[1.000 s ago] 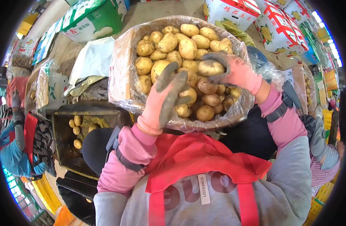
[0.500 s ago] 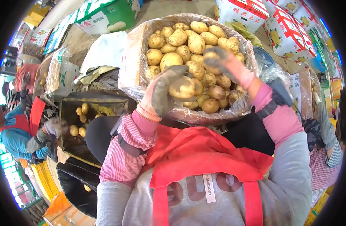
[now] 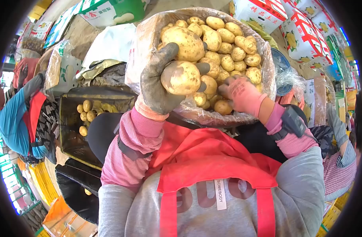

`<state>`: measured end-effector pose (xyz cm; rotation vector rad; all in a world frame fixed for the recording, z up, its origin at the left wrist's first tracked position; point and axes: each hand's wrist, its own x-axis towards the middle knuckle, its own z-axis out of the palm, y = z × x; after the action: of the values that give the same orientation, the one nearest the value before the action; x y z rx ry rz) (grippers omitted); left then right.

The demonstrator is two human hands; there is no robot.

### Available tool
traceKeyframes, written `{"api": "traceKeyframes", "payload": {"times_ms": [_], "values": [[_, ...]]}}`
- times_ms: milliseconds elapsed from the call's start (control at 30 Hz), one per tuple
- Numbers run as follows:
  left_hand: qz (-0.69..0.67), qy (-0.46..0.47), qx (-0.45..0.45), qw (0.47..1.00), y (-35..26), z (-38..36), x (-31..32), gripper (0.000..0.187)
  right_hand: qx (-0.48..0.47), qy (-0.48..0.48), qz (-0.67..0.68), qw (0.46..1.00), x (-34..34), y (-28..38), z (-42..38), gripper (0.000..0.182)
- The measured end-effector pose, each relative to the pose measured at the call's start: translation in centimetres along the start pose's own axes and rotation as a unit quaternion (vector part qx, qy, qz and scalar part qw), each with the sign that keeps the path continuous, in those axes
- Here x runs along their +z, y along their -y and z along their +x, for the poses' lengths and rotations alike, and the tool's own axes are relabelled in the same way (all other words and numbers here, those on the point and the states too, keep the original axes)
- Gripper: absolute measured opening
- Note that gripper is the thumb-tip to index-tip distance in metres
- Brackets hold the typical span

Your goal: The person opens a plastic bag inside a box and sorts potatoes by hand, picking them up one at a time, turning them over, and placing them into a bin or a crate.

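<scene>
My left hand [image 3: 159,85], in a grey-and-pink work glove, is closed around two potatoes. One large potato [image 3: 183,43] lies above the other potato [image 3: 181,78], both raised over the near left part of a plastic-lined box [image 3: 144,37]. Dirt specks mark their yellow skins. Inside the box are several loose potatoes [image 3: 227,63]. Gloved in the same way, my right hand [image 3: 244,94] reaches down into the box at its near right side. Its fingers are curled among the potatoes, and whatever they hold is hidden.
Left of my knee stands a dark crate [image 3: 70,138] with several potatoes [image 3: 86,110]. A black container [image 3: 76,189] sits nearer. Printed cartons [image 3: 260,14] are at the back right, a blue tub [image 3: 281,67] beside the box. A co-worker in blue [image 3: 17,118] is at the left.
The potato in my right hand has left it, and my left hand now has a second, larger one. My right hand has dropped to the box's near right side. The co-worker's arm has moved back.
</scene>
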<state>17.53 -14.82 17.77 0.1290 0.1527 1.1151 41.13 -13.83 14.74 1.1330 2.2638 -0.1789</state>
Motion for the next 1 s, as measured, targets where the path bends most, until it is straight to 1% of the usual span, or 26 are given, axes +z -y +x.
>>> {"api": "traceKeyframes", "payload": {"times_ms": [33, 67, 100, 133, 167, 200, 233, 267, 300, 367, 400, 467, 500, 533, 600, 667, 700, 733, 767, 800, 833, 867, 900, 933, 967, 1000], "values": [[-0.004, -0.003, 0.002, 1.000, 0.4, -0.1, -0.5, 0.046, -0.003, 0.004, -0.001, 1.000, 0.6, 0.7, -0.4, 0.048], [0.227, 0.022, 0.135, 0.964, 0.9, -0.2, -1.2, 0.045, -0.079, -0.008, -0.064, 0.995, 1.2, 1.1, -0.6, 0.050], [0.444, 0.044, 0.257, 0.857, 1.3, -0.3, -1.9, 0.043, -0.154, -0.021, -0.126, 0.980, 1.9, 1.3, -0.4, 0.053], [0.630, 0.060, 0.356, 0.688, 1.6, -0.5, -2.3, 0.042, -0.167, -0.062, -0.124, 0.976, 4.0, 0.7, 0.2, 0.063], [0.582, 0.045, 0.319, 0.747, 1.8, -0.3, -2.1, 0.042, -0.170, -0.061, -0.123, 0.976, 4.1, 0.6, 0.6, 0.063], [0.471, 0.026, 0.257, 0.844, 2.0, -0.1, -1.7, 0.042, -0.182, -0.028, -0.124, 0.975, 4.0, 0.2, 1.2, 0.067], [0.359, 0.006, 0.191, 0.914, 1.9, -0.1, -1.3, 0.043, -0.191, 0.004, -0.127, 0.973, 4.0, -0.3, 1.9, 0.070], [0.251, -0.008, 0.126, 0.960, 1.6, 0.0, -0.9, 0.043, -0.189, 0.067, -0.095, 0.975, 3.9, -0.3, 2.8, 0.070], [0.180, -0.011, 0.083, 0.980, 1.2, -0.1, -0.9, 0.043, -0.187, 0.064, -0.095, 0.976, 3.7, -1.0, 2.8, 0.070], [0.112, 0.000, 0.054, 0.992, 0.7, -0.2, -1.0, 0.044, -0.210, 0.085, 0.040, 0.973, 0.5, -1.2, 2.1, 0.065], [0.097, 0.000, 0.050, 0.994, 0.5, -0.2, -0.8, 0.044, -0.211, 0.083, 0.040, 0.973, 0.2, -1.0, 2.2, 0.065], [0.089, -0.009, 0.061, 0.994, 0.2, -0.1, -0.7, 0.045, -0.170, -0.042, 0.179, 0.968, 0.0, -0.5, 2.2, 0.054], [0.103, -0.011, 0.075, 0.992, 0.2, -0.2, -0.6, 0.045, -0.172, -0.040, 0.176, 0.968, 0.2, 0.4, 2.3, 0.054], [0.129, -0.013, 0.095, 0.987, 0.4, -0.1, -0.6, 0.045, -0.178, -0.125, 0.066, 0.974, 0.8, 1.8, 2.6, 0.046], [0.235, -0.017, 0.162, 0.958, 1.0, 0.1, -0.5, 0.046, -0.156, -0.266, -0.171, 0.936, 3.6, 4.2, 3.9, 0.034], [0.385, -0.010, 0.257, 0.886, 2.0, 0.3, -0.8, 0.046, -0.152, -0.284, -0.173, 0.931, 4.8, 5.2, 5.2, 0.034], [0.433, -0.009, 0.294, 0.852, 2.3, 0.5, -0.9, 0.047, -0.150, -0.303, -0.176, 0.925, 5.1, 5.4, 5.7, 0.035], [0.457, -0.009, 0.320, 0.830, 2.6, 0.7, -1.0, 0.047, -0.137, -0.240, -0.199, 0.940, 4.8, 5.6, 6.3, 0.038], [0.459, -0.005, 0.319, 0.829, 2.2, 0.8, -0.6, 0.047, -0.133, -0.243, -0.199, 0.940, 2.9, 5.4, 5.6, 0.038], [0.301, -0.022, 0.214, 0.929, 1.5, 0.9, 0.0, 0.047, -0.152, -0.212, -0.082, 0.962, 0.8, 4.6, 4.5, 0.041], [0.131, -0.039, 0.098, 0.986, 0.8, 0.9, 0.4, 0.048, -0.168, -0.181, 0.035, 0.968, -0.6, 4.1, 4.0, 0.045], [0.137, -0.035, 0.094, 0.985, 0.2, 0.8, 0.0, 0.048, -0.168, -0.204, 0.017, 0.964, 0.9, 3.2, 5.2, 0.054], [0.122, -0.008, 0.062, 0.991, -0.3, 0.8, -0.9, 0.050, -0.164, -0.210, 0.018, 0.964, 1.0, 2.3, 5.1, 0.054], [0.106, 0.017, 0.031, 0.994, -0.6, 0.7, -1.3, 0.053, -0.116, -0.337, 0.121, 0.926, 0.1, 1.6, 4.5, 0.050], [0.107, 0.018, 0.030, 0.994, -0.6, 0.6, -1.1, 0.053, -0.066, -0.452, 0.220, 0.862, -0.8, 0.9, 3.7, 0.046], [0.143, -0.019, 0.044, 0.989, -0.3, 0.4, -0.7, 0.055, -0.067, -0.452, 0.219, 0.862, -2.0, -0.2, 3.1, 0.046]]}}
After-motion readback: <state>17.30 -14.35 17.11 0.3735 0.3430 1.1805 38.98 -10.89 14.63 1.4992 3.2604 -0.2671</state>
